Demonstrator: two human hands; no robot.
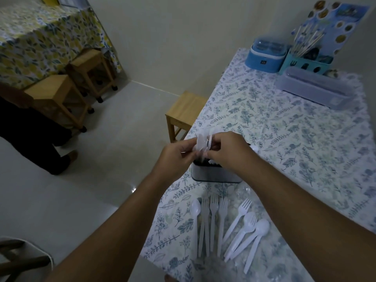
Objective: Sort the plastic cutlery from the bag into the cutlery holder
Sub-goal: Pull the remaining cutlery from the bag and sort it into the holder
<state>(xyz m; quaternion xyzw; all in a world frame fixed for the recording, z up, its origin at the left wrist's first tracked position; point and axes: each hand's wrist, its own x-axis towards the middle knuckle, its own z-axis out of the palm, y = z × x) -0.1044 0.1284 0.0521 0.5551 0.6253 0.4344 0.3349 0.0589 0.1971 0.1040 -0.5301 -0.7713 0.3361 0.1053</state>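
Nearest you, loose white plastic forks [211,218] and spoons [252,231] lie fanned on the floral tablecloth [295,139], with what looks like the clear bag [244,193] crumpled just beyond them. Past that stands the grey cutlery holder [216,175], close to the table's left edge. Directly above it your left hand [175,157] and right hand [227,151] meet, fingertips of both pinching a small bunch of white cutlery [203,143] held roughly upright. Which pieces are in the bunch cannot be told through the blur. Square the handles together, tilt them downward over one compartment, and release only once they are inside the rim, keeping like with like. Farther off sits a blue utensil caddy [305,62].
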